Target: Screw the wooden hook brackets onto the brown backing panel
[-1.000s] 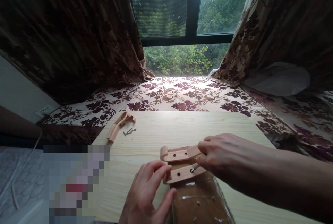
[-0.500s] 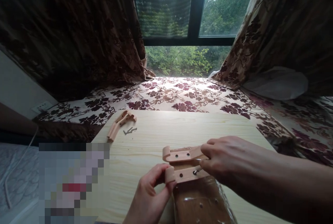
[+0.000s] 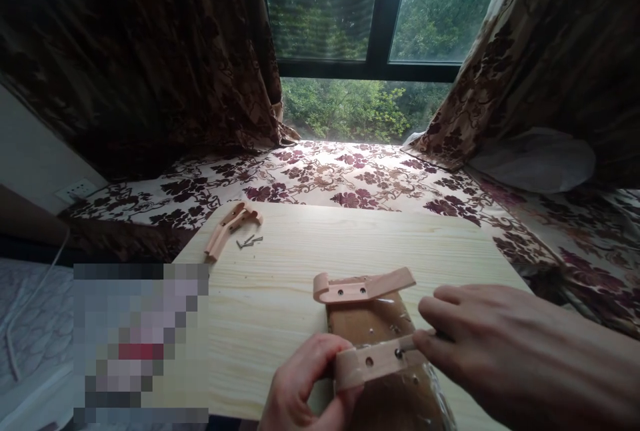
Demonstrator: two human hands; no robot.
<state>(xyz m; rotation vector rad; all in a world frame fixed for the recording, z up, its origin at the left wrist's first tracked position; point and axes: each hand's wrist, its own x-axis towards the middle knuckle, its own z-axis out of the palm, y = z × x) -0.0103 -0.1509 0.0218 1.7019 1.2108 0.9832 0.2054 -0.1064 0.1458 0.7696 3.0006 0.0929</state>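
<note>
A pale wooden hook (image 3: 384,359) with two holes lies across a brown board (image 3: 367,324) wrapped in clear film. My left hand (image 3: 313,384) pinches the hook's curled end between thumb and fingers. A dark screw (image 3: 399,353) stands in the right hole, while the left hole looks vacant. My right hand (image 3: 465,331) is closed at the hook's other end, its fingertips covering that part; a tool inside the fist cannot be made out. Further up the board sits a second wooden hook (image 3: 353,292) with a screw in each hole.
The pale wood tabletop (image 3: 270,324) carries another pair of wooden hooks (image 3: 231,227) at its far left, beside several loose screws (image 3: 249,241). A pixelated patch hides the lower left. Beyond the table lie floral cloth (image 3: 320,171), curtains and a window.
The nearer hook has come down the board toward me and to the right, away from the second hook. Both hands moved with it. My right hand no longer covers the second hook's end.
</note>
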